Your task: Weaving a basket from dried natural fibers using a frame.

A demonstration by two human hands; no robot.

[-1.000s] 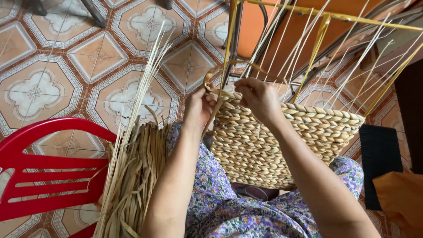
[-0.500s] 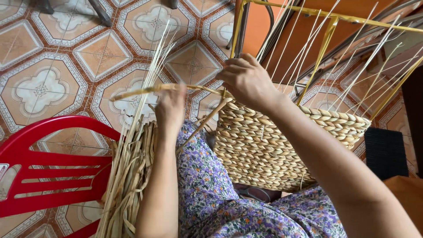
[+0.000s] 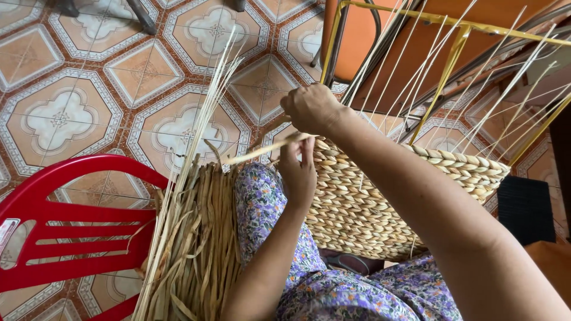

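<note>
The right hand (image 3: 312,108) is curled shut at the rim of the woven basket (image 3: 380,196), apparently pinching the upper end of a flat straw strand (image 3: 267,148), though its fingertips are turned away from view. Just below, the left hand (image 3: 299,172) closes around the same strand beside the basket's near-left edge. The basket rests against the person's lap, with a bundle of loose straw (image 3: 196,249) lying between the lap and a red plastic chair (image 3: 71,232) on the tiled floor (image 3: 89,89).
</note>
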